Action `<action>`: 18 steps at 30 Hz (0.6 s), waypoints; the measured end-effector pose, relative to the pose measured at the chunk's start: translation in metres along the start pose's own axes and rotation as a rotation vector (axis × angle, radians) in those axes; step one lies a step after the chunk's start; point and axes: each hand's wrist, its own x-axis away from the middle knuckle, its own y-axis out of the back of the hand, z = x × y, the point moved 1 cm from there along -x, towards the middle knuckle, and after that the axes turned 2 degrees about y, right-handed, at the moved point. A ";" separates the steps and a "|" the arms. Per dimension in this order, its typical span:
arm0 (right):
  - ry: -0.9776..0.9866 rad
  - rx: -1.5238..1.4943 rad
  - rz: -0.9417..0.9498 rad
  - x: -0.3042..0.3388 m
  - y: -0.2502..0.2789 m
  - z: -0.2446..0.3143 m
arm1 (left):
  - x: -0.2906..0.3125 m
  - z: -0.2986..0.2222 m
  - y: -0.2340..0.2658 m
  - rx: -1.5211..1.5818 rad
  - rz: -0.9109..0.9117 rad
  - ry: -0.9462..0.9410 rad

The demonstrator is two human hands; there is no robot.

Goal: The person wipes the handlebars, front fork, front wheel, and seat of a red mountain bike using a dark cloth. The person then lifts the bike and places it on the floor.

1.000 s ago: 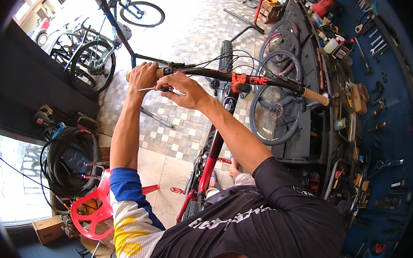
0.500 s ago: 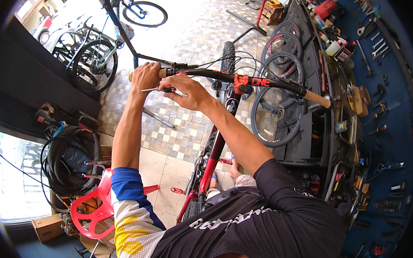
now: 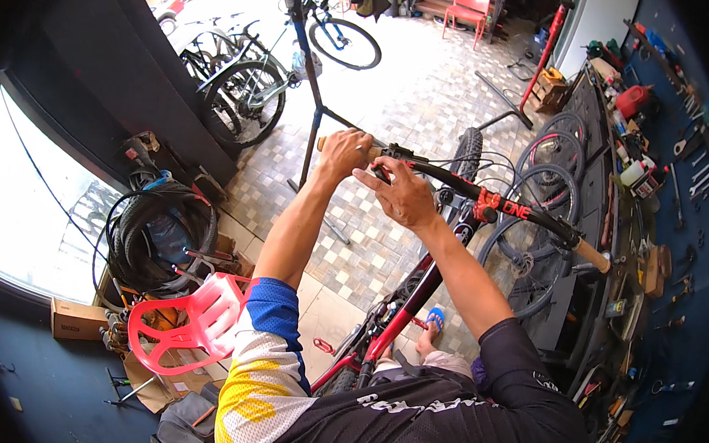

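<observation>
So, containers first. Behind and to the left of the left hand [image 3: 346,153] there's a brown cardboard box [image 3: 79,319], insides not visible. Far ahead and right of the right hand [image 3: 402,196] sits 1 wooden crate [image 3: 546,93] with something yellow at its top, can't make out what. Nearer on that side, a red jug [image 3: 634,100] and a white bottle [image 3: 635,171] stand on the cluttered workbench [image 3: 653,232]; can't tell what's in either.

Arms: both reach forward, left pretty straight, right angling inward so the 2 hands end up side by side. The left is wrapped around the bike's cork-coloured left grip [image 3: 375,154], knuckles up. The right has its fingers curled around what looks like a small dark tool handle [image 3: 382,174], mostly hidden, index finger poking toward the left hand. The black handlebar [image 3: 446,179] runs off to the right from just beyond the right hand, through a red stem clamp [image 3: 488,205] to the other cork-coloured grip [image 3: 593,256].
</observation>
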 end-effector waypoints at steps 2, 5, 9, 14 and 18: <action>-0.034 0.064 -0.107 -0.002 -0.010 0.009 | -0.003 -0.005 0.001 -0.038 0.044 0.027; -0.055 0.156 -0.168 -0.001 -0.015 0.012 | -0.007 -0.008 0.002 -0.057 0.078 0.028; -0.024 0.241 -0.016 0.000 0.000 0.012 | 0.004 0.002 -0.011 -0.015 -0.064 -0.014; 0.145 0.191 0.163 0.004 0.015 -0.002 | 0.003 0.003 -0.016 0.009 -0.083 -0.013; 0.096 0.149 0.193 0.005 0.017 0.001 | 0.001 0.003 -0.008 0.004 -0.021 0.013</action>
